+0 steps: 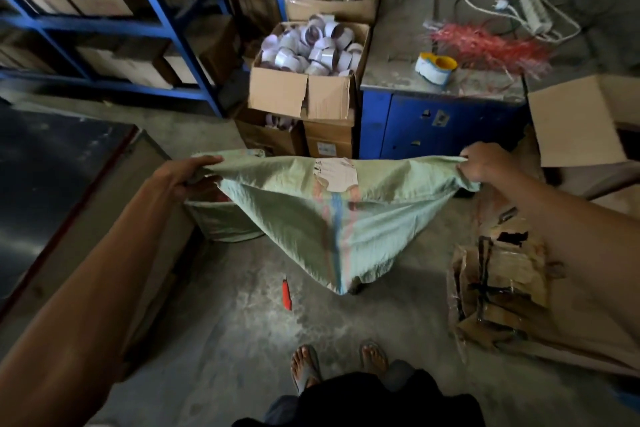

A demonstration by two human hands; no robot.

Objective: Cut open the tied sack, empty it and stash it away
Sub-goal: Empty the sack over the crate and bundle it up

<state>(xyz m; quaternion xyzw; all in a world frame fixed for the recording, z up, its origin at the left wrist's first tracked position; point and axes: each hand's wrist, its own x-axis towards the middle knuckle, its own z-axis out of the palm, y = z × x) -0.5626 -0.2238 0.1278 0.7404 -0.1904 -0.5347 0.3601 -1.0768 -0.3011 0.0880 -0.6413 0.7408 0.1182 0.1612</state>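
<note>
Grip: both my hands pinch the top edge of the green woven sack (322,215), one at each corner.
Left hand (194,173): fingers curled over the left corner, thumb underneath.
Right hand (485,163): closed in a fist on the right corner.
Sack: stretched wide between my hands, hanging limp to a point above the concrete floor (381,322); a torn paper label (336,173) sits near its top edge.
Cutter: an orange utility knife (286,295) lies on the floor, left of the sack's low tip.
Beside it: brown taped parcels (498,288) sit on the floor to my right.
Behind: an open carton of tape rolls (311,48) stands beside a blue cabinet (440,125).
</note>
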